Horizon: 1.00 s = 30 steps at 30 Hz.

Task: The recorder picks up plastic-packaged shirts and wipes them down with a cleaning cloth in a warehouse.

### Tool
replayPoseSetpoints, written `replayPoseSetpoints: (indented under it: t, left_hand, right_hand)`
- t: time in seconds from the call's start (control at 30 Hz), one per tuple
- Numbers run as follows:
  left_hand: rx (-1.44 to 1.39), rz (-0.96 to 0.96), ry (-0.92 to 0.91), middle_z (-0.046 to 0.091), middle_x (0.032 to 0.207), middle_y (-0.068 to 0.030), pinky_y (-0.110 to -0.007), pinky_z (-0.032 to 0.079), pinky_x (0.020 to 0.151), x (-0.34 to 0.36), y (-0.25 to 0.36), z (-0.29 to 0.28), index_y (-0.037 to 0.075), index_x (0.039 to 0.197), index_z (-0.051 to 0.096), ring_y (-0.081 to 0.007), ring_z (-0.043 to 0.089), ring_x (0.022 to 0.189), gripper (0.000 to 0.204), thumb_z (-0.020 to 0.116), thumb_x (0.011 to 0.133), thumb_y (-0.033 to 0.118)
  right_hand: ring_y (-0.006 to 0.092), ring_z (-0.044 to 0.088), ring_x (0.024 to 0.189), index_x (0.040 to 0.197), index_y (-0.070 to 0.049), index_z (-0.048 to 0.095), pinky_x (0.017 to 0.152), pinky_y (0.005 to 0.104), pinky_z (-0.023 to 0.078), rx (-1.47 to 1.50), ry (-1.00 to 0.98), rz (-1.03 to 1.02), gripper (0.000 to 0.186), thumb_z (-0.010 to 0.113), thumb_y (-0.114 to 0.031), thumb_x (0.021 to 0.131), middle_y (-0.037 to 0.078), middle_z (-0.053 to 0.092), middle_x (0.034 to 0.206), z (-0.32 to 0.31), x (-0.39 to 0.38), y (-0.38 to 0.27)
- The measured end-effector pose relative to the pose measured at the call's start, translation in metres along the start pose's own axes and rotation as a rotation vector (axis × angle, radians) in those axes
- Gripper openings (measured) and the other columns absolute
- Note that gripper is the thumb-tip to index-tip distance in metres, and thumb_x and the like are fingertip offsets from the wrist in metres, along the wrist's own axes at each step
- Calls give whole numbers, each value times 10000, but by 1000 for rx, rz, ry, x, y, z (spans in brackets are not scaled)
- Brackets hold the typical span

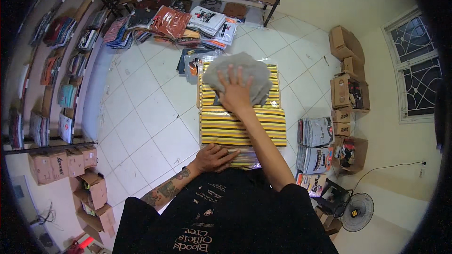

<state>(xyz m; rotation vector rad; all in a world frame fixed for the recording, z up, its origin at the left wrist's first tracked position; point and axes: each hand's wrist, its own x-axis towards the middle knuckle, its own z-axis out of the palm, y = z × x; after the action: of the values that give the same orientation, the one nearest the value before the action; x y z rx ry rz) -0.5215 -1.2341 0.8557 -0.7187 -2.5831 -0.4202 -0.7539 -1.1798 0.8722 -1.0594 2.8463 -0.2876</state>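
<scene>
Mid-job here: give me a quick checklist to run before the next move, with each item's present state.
1. Right hand pressed on the grey cloth, fingers spread: ok.
2. Left hand resting at the near edge of the striped stack: ok.
3. Far striped package uncovered: not ok, the cloth lies over much of it.
4. Near striped package clear of the cloth: ok, though the right forearm crosses above it.
5. Grey packages on the right apart from the striped stack: ok.
6. Surface beneath the cloth clean: cannot tell, hidden.
</scene>
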Motion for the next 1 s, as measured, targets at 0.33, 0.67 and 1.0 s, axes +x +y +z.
replayPoseSetpoints:
  t: [0.33, 0.67, 1.0]
  left_hand:
    - [0, 0, 4, 463, 880, 9, -312, 376, 715, -7, 0, 5, 253, 1422, 603, -178, 421, 827, 593, 712, 849, 358]
    - [-396, -239, -132, 592, 858, -47, -359, 447, 708, 41, 6, -41, 108, 1175, 718, -213, 561, 774, 380, 727, 872, 337]
    - [-61, -777, 110, 481, 1273, -194, -497, 299, 1076, 72, -19, -9, -36, 1260, 547, -369, 421, 1266, 600, 713, 875, 393]
  right_hand:
    - [305, 159, 1560, 1541, -346, 407, 1202, 688, 143, 195, -400, -343, 661, 616, -231, 924, 15, 203, 1692, -46, -40, 32]
    - [483, 73, 1537, 1606, -393, 224, 1143, 742, 144, -91, -141, 110, 679, 458, -559, 991, 205, 73, 1691, -35, -34, 95]
    - [410, 121, 1552, 1569, -459, 305, 1194, 703, 57, -8, -165, -452, 724, 615, -410, 917, 84, 109, 1709, -6, 38, 10]
